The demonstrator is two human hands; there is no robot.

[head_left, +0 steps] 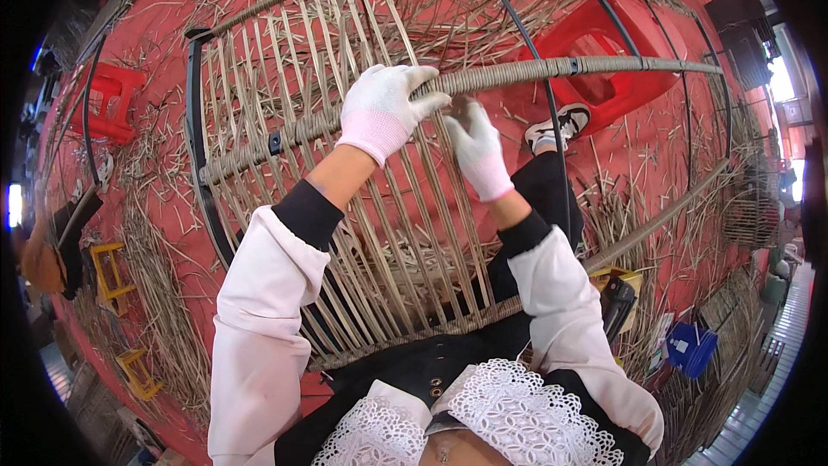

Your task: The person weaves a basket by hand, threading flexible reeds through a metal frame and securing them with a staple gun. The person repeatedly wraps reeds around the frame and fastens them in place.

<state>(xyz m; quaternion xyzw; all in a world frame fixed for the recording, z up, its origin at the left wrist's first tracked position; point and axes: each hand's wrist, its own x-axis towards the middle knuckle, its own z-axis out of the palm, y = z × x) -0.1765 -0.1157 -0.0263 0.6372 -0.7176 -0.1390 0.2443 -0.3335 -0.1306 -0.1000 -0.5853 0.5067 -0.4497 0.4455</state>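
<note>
A large dark frame (197, 103) stands before me, with flat tan strips (414, 198) strung side by side across its left part. Its middle crossbar (509, 76) is tightly bound with the same tan material. My left hand (379, 108), in a white glove with a pink cuff, grips this crossbar, thumb and forefinger on either side. Just below the bar, beside the rightmost strips, is my right hand (479, 151), gloved alike. Its fingertips are smeared by motion, and whether they pinch a strip cannot be made out.
Loose strips litter the red floor (164, 198). A red stool (638, 95) lies beyond the frame's right part, near my shoe (561, 125); another red stool (112, 102) is at left. A blue bucket (693, 349) stands at right, small yellow stools (110, 272) at left.
</note>
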